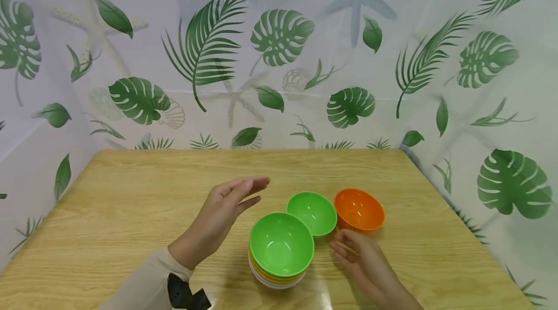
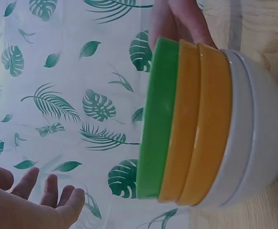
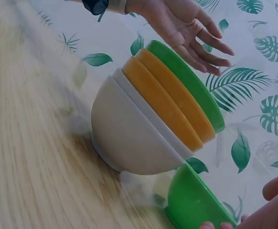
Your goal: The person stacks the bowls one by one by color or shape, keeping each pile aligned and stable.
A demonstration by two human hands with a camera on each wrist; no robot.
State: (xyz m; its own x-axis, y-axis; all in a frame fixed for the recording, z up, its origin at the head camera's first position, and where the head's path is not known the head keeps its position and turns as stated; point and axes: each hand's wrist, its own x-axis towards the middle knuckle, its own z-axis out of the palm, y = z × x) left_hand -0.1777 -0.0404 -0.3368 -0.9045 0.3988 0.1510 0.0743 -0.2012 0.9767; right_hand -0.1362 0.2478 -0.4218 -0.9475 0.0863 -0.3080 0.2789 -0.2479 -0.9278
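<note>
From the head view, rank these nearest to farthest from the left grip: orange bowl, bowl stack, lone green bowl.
1. Bowl stack: just right of the left grip, on the near side.
2. Lone green bowl: behind the stack, to its right.
3. Orange bowl: right of the lone green bowl.

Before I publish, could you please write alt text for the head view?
A stack of bowls, green on top, stands on a table between a person's left grip and right grip; beyond it sit a green bowl and an orange bowl.
</note>
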